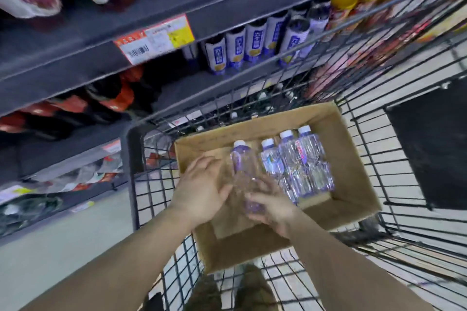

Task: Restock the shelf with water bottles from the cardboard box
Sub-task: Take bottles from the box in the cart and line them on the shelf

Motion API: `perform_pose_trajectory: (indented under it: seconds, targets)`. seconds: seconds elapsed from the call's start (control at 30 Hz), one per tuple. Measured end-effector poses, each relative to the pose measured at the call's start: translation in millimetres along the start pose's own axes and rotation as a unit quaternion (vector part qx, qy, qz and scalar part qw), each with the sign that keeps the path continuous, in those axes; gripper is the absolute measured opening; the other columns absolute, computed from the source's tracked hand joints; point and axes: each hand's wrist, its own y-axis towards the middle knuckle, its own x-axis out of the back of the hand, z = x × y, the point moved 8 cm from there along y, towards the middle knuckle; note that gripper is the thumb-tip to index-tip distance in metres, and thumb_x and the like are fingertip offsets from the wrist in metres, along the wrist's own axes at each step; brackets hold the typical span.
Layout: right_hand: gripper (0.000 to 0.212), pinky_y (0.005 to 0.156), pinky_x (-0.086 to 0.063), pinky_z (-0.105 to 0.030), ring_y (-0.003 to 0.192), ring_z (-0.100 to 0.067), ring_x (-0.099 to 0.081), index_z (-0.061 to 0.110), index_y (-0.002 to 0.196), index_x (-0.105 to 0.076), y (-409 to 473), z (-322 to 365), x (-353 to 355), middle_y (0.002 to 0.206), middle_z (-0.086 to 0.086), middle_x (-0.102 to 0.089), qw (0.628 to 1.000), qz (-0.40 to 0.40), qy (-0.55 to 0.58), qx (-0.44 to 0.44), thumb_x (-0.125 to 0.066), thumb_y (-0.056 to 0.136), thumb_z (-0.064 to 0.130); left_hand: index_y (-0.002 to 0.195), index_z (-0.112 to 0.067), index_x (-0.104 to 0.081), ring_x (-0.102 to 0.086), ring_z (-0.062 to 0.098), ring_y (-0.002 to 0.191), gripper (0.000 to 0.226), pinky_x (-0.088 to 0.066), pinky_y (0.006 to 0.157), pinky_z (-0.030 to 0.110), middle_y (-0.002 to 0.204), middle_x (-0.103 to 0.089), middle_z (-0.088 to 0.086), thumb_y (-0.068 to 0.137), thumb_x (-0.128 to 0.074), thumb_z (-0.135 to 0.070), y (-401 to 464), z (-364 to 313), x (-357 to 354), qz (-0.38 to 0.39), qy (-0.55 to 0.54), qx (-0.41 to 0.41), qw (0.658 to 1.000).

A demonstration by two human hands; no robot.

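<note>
black wire cart (pixel 394 166) walls ring the cardboard box (pixel 353 159) below the shelf (pixel 75 53); right hand (pixel 273 207) grips a water bottle (pixel 243 166), left hand (pixel 202 189) flat beside it, fingers straight

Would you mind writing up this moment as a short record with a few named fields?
setting: shop aisle, wire cart beside a shelf
container: open cardboard box in the cart
bottles left in box: three with white caps, grouped at the right side
bottle in hand: clear bottle, cap pointing away
right hand: grip around the bottle's base
left hand: fingers straight, against the bottle's side
shelf stock: blue-and-white labelled bottles on the middle shelf
</note>
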Motion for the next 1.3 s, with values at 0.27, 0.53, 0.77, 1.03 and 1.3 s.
perform_pose_trajectory:
  seconds: [0.27, 0.53, 0.77, 1.03, 1.3]
  targets:
    - [0.059, 0.093, -0.051, -0.045, 0.106, -0.032, -0.061, 0.014, 0.124, -0.064, -27, 10, -23, 0.118, -0.013, -0.065, 0.972, 0.23, 0.044, -0.027, -0.081, 0.068, 0.017, 0.12, -0.023, -0.066, -0.067, 0.02, 0.107, 0.053, -0.049, 0.097, 0.037, 0.117, -0.072, 0.002, 0.076, -0.073, -0.052, -11, -14, -31, 0.265, -0.541, 0.167, 0.781]
    - [0.055, 0.103, -0.042, -0.039, 0.117, -0.029, -0.053, 0.015, 0.139, -0.049, 17, 42, 81, 0.125, -0.01, -0.058, 0.808, -0.314, -0.485, 0.112, -0.063, 0.086, 0.027, 0.107, -0.022, -0.069, -0.069, 0.028, 0.107, 0.036, -0.05, 0.101, 0.052, 0.106, -0.077, 0.004, 0.08, -0.076, -0.045, -13, 9, -60, 0.219, -0.538, 0.209, 0.787]
    - [0.042, 0.089, -0.046, -0.041, 0.116, -0.035, -0.052, 0.01, 0.129, -0.04, 31, 32, 66, 0.131, -0.015, -0.046, 0.712, -0.355, -0.601, 0.076, -0.054, 0.089, 0.007, 0.11, -0.02, -0.062, -0.073, 0.026, 0.079, 0.02, -0.059, 0.078, 0.042, 0.095, -0.076, 0.005, 0.092, -0.066, -0.027, -14, 21, -68, 0.179, -0.58, 0.222, 0.763]
    - [0.039, 0.069, -0.06, -0.037, 0.076, -0.018, -0.071, 0.009, 0.114, -0.065, -2, 13, 53, 0.086, -0.003, -0.074, 0.987, -0.093, -0.132, 0.019, -0.079, 0.078, 0.014, 0.12, -0.019, -0.058, -0.072, 0.025, 0.094, 0.033, -0.053, 0.094, 0.051, 0.101, -0.076, 0.002, 0.09, -0.067, -0.03, -33, 15, -32, 0.181, -0.575, 0.19, 0.775]
    - [0.093, 0.103, -0.04, -0.062, 0.124, -0.037, -0.056, 0.025, 0.14, -0.044, -128, 23, -37, 0.138, -0.013, -0.056, 0.985, 0.155, 0.042, 0.068, -0.089, 0.061, 0.01, 0.128, -0.018, -0.055, -0.065, 0.027, 0.108, 0.075, -0.048, 0.101, 0.056, 0.122, -0.068, 0.01, 0.064, -0.085, -0.043, -99, -13, 56, 0.202, -0.564, 0.087, 0.796]
